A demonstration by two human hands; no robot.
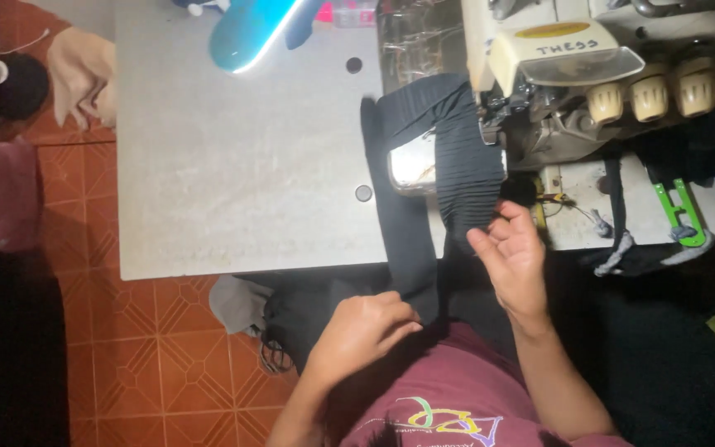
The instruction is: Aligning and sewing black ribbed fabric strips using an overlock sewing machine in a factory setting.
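Head view: we see the black fabric point(457, 157) looped under the sewing machine point(556, 91) head, one strip trailing off the surface point(233, 182) edge toward the lap. The right hand point(513, 252) pinches the ribbed end just below the machine. The left hand point(362, 327) is closed on the hanging strip. We judge the seam partly fed, with length remaining.
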